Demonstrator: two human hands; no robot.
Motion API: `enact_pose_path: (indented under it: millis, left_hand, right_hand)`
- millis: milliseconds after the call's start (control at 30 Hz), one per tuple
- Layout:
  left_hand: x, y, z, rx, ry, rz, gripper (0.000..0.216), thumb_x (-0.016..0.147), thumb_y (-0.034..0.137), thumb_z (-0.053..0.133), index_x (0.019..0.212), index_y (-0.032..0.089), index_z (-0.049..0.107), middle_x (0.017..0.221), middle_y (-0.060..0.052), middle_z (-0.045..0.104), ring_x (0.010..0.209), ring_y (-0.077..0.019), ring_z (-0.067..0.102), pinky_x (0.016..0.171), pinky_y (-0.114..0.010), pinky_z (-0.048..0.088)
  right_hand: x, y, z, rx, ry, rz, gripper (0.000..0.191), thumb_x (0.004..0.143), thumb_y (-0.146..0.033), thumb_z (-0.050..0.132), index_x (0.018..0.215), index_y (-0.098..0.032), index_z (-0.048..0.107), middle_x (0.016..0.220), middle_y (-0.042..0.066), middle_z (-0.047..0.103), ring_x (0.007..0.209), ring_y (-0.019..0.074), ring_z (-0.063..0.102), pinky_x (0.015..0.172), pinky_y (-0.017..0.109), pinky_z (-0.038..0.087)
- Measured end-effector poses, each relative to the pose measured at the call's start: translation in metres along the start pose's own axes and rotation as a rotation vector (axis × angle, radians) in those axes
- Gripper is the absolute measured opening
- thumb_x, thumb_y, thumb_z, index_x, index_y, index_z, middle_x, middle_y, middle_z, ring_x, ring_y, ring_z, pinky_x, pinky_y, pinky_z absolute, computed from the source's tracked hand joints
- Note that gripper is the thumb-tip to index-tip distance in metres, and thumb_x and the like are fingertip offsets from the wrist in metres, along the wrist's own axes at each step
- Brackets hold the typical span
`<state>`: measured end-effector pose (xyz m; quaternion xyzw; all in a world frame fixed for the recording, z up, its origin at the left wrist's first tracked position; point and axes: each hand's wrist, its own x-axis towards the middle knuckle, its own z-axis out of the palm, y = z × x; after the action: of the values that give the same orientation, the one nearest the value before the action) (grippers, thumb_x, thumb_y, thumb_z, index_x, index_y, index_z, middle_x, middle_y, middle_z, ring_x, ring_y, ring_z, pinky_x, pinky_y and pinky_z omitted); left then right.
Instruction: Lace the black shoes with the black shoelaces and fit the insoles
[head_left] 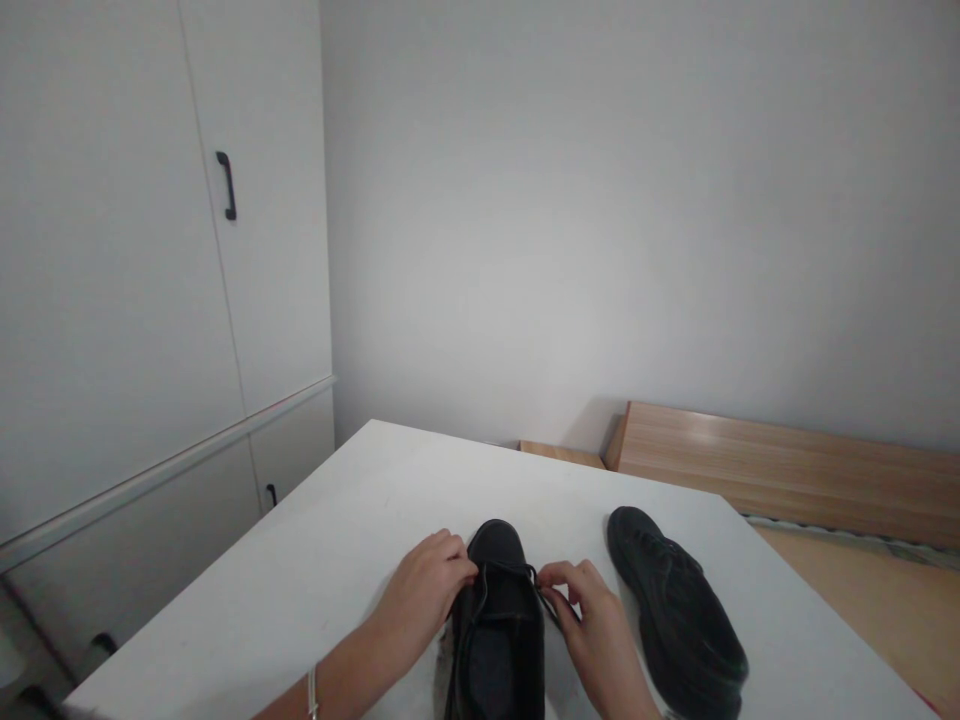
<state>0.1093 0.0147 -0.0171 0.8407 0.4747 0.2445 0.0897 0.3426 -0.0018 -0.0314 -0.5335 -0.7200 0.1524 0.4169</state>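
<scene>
A black shoe (pixel 499 625) stands upright on the white table (pixel 330 560), toe pointing away from me. My left hand (pixel 424 590) is closed against the shoe's left side by the laces, fingers curled on the upper. My right hand (pixel 592 625) pinches a black lace (pixel 544 592) at the shoe's right side. A second black shoe (pixel 675 610) lies tipped on its side just right of my right hand, untouched. A thin bracelet (pixel 313 692) circles my left wrist.
White wardrobe doors with black handles (pixel 226 185) stand to the left. A bare grey wall is ahead. Beyond the table's far right edge lie wooden boards (pixel 780 465) and a wooden floor (pixel 862 590).
</scene>
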Motion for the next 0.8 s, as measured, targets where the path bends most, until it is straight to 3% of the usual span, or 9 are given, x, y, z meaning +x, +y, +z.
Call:
enact_pose_path:
  millis: [167, 367, 500, 567, 633, 700, 800]
  left_hand:
    - [-0.003, 0.009, -0.007, -0.083, -0.028, -0.032, 0.027, 0.091, 0.006, 0.049, 0.099, 0.018, 0.072, 0.093, -0.005, 0.074, 0.088, -0.0198, 0.067, 0.079, -0.029, 0.049]
    - [-0.004, 0.033, -0.029, -0.156, -0.075, -0.107, 0.026, 0.092, 0.037, 0.060, 0.111, 0.022, 0.069, 0.095, -0.005, 0.074, 0.086, -0.0225, 0.068, 0.077, -0.031, 0.051]
    - [0.003, 0.043, -0.032, 0.072, -0.156, -0.081, 0.026, 0.092, 0.015, 0.046, 0.096, 0.018, 0.072, 0.094, -0.009, 0.072, 0.089, -0.0236, 0.068, 0.082, -0.033, 0.052]
    - [0.010, 0.046, -0.029, 0.135, -0.196, -0.082, 0.029, 0.087, 0.007, 0.044, 0.091, 0.013, 0.072, 0.092, -0.013, 0.072, 0.089, -0.0267, 0.069, 0.083, -0.037, 0.053]
    - [0.017, 0.050, -0.025, 0.176, -0.240, -0.077, 0.026, 0.083, 0.004, 0.047, 0.087, 0.009, 0.072, 0.091, -0.018, 0.072, 0.089, -0.0310, 0.070, 0.083, -0.041, 0.054]
    - [0.024, 0.054, -0.021, 0.216, -0.283, -0.070, 0.025, 0.080, 0.000, 0.049, 0.087, 0.007, 0.072, 0.093, -0.021, 0.072, 0.091, -0.0341, 0.070, 0.083, -0.043, 0.054]
    - [0.030, 0.059, -0.019, 0.249, -0.310, -0.064, 0.029, 0.078, -0.006, 0.047, 0.091, 0.006, 0.071, 0.098, -0.023, 0.072, 0.095, -0.0356, 0.069, 0.085, -0.045, 0.054]
  right_hand:
    - [-0.001, -0.001, 0.002, -0.020, -0.033, -0.008, 0.019, 0.089, -0.024, 0.052, 0.087, -0.024, 0.071, 0.079, 0.005, 0.067, 0.068, 0.0223, 0.062, 0.067, 0.034, 0.049]
    - [0.000, -0.006, 0.005, 0.018, -0.090, -0.027, 0.023, 0.093, -0.025, 0.046, 0.096, -0.021, 0.068, 0.092, 0.009, 0.075, 0.084, 0.0240, 0.071, 0.076, 0.033, 0.053]
    - [0.000, -0.027, -0.005, 0.055, -0.179, 0.010, 0.030, 0.099, -0.034, 0.042, 0.112, -0.019, 0.065, 0.094, 0.010, 0.076, 0.080, 0.0217, 0.073, 0.072, 0.029, 0.055]
    - [0.002, -0.041, -0.009, -0.041, -0.243, 0.001, 0.029, 0.098, -0.032, 0.045, 0.114, -0.018, 0.064, 0.094, 0.010, 0.076, 0.082, 0.0215, 0.073, 0.074, 0.028, 0.056]
    - [0.004, -0.053, -0.010, -0.272, -0.306, -0.032, 0.024, 0.095, -0.019, 0.047, 0.109, -0.018, 0.067, 0.096, 0.009, 0.074, 0.087, 0.0214, 0.072, 0.078, 0.028, 0.055]
    - [0.008, -0.061, -0.007, -0.484, -0.348, -0.042, 0.030, 0.088, -0.004, 0.046, 0.101, -0.018, 0.070, 0.097, 0.010, 0.071, 0.086, 0.0222, 0.072, 0.078, 0.029, 0.055]
    - [0.013, -0.068, 0.001, -0.589, -0.367, -0.015, 0.041, 0.081, 0.008, 0.042, 0.098, -0.015, 0.071, 0.097, 0.013, 0.070, 0.081, 0.0245, 0.073, 0.072, 0.031, 0.055]
